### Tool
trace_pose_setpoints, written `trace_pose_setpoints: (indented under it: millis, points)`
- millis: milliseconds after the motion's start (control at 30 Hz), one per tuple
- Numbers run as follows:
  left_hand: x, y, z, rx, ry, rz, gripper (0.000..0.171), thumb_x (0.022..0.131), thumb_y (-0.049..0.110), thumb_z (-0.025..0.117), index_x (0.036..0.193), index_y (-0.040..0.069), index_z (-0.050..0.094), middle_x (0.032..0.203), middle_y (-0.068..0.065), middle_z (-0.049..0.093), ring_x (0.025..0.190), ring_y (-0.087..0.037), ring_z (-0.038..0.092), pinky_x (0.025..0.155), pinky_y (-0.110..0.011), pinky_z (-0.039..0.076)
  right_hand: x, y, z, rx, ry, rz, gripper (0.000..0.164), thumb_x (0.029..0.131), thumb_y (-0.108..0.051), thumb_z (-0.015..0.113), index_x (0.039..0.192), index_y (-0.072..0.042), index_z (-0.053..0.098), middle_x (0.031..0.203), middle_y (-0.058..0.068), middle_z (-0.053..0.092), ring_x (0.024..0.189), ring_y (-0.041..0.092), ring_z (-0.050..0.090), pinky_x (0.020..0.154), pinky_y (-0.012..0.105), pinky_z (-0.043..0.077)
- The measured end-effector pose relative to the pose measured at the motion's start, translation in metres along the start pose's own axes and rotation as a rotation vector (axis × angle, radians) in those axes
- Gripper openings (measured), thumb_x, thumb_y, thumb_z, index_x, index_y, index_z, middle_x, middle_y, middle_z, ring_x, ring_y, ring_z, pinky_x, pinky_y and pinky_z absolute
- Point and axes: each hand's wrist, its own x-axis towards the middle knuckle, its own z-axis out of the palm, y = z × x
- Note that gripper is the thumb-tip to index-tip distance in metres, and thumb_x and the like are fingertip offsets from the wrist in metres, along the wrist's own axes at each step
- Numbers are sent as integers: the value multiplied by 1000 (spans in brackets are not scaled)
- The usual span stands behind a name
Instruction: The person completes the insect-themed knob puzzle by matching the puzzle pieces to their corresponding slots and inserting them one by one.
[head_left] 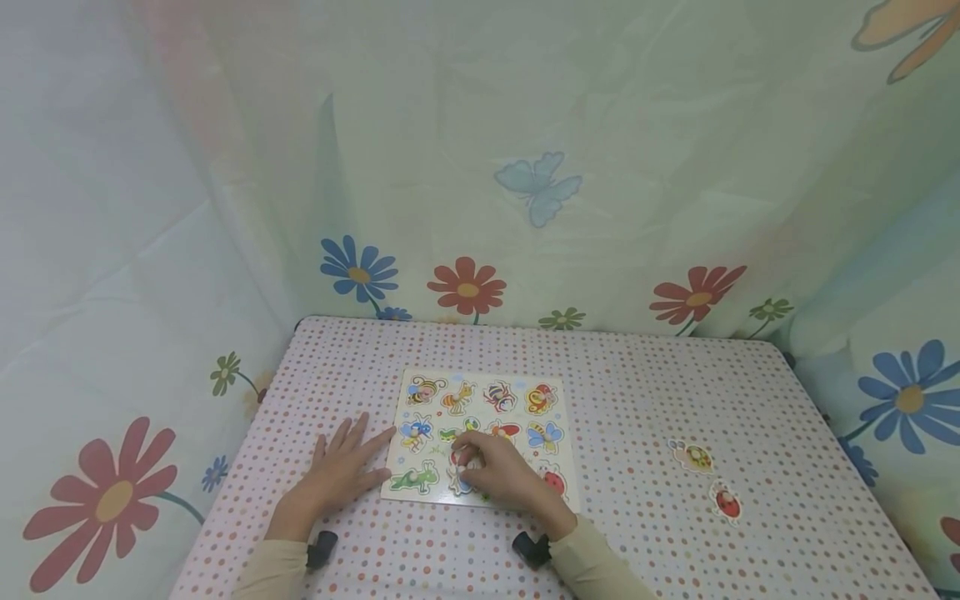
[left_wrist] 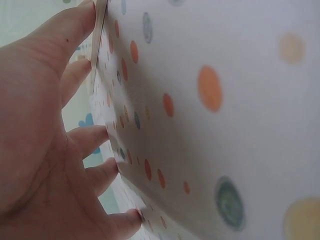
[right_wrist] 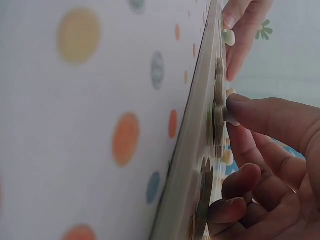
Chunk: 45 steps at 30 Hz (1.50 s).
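Observation:
A wooden knob puzzle board [head_left: 480,499] with insect pictures lies on the table. My right hand [head_left: 491,471] is over its front row, thumb and finger pinching the small knob of a puzzle piece [right_wrist: 218,110]. That piece sits against the board's face, and the hand covers much of its picture in the head view. Fingers spread, my left hand [head_left: 333,471] rests at the board's left side. Its thumb and index fingertip are at the board's edge, while the other fingertips touch the tablecloth.
Off to the right on the dotted tablecloth [head_left: 630,400] lie a snail piece [head_left: 697,457] and a ladybug piece [head_left: 726,502]. Several insect pieces fill the board, among them a green grasshopper-like one [head_left: 415,477] and a spider [head_left: 498,397]. A flowered curtain [head_left: 420,200] stands behind the table.

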Motion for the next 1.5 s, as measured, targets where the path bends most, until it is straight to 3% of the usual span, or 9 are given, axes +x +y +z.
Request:
trace_pose_setpoints:
  millis: [667, 1233, 1367, 1500]
  points:
    - [2, -1, 1, 6, 12, 17, 66, 96, 46, 63, 156, 31, 38, 165, -18, 12, 149, -46, 5, 112, -73, -2, 2, -1, 1, -9, -14, 2, 35, 86, -5, 74, 119, -13, 67, 89, -9, 65, 65, 10, 50, 58, 24, 44]
    - [2, -2, 1, 1, 0, 4, 66, 96, 47, 62, 156, 32, 36, 166, -17, 9, 149, -45, 4, 112, -72, -4, 3, -4, 0, -17, -30, 2, 38, 84, -5, 75, 120, -14, 67, 90, -10, 65, 66, 9, 51, 62, 25, 46]
    - [2, -2, 1, 7, -4, 1, 67, 97, 47, 62, 156, 33, 36, 166, -16, 9, 149, -45, 3, 113, -71, -4, 1, -3, -4, -7, -7, 7, 38, 86, -7, 75, 123, -14, 66, 93, -9, 67, 66, 9, 52, 60, 25, 46]
    - [2, -1, 0, 5, -7, -1, 67, 97, 46, 62, 156, 32, 36, 166, -17, 9, 149, -45, 3, 113, -71, -4, -3, 2, -16, 0, 68, 5, 36, 89, -8, 74, 124, -12, 66, 97, -7, 69, 63, 11, 50, 55, 23, 43]
